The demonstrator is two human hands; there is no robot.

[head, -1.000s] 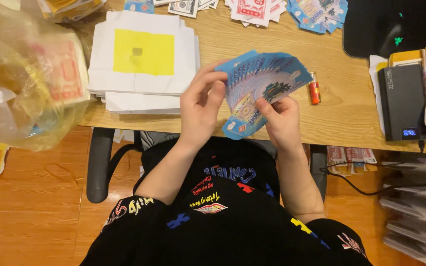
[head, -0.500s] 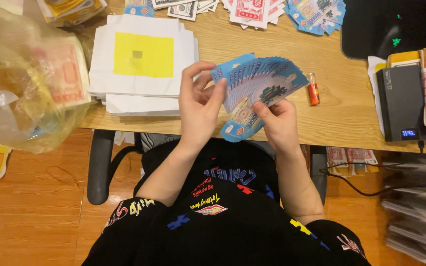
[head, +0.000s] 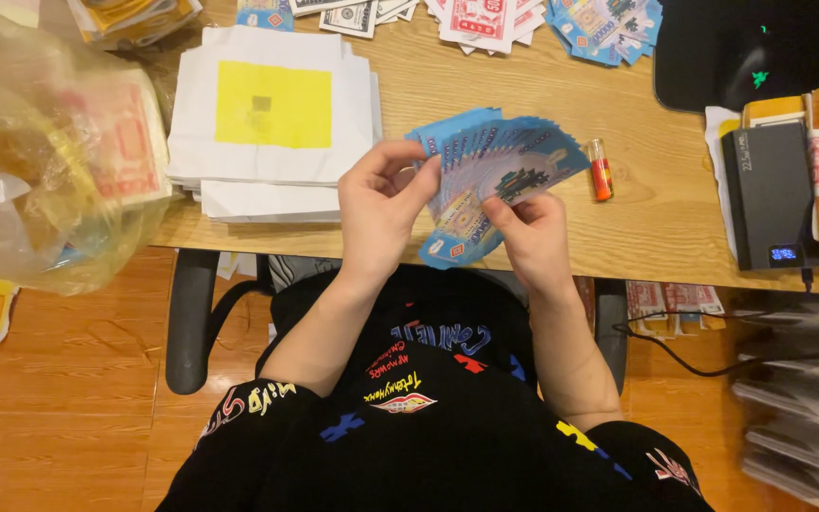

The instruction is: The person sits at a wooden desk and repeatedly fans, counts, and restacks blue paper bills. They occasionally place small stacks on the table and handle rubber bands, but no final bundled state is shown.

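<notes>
Head cam, top-down — close over desk (head: 618,228)

Left hand (head: 383,210) slid up along the left edge of the blue note fan (head: 495,171), from roughly 7 o'clock of the fan toward 9 o'clock. Thumb pushed across the front of the notes, fingers curled further behind. Fan spread slightly wider and flatter, tip swung toward 3 o'clock. Right hand (head: 533,242) shifted a little lower at 6 o'clock, pinching the fan base.
</notes>
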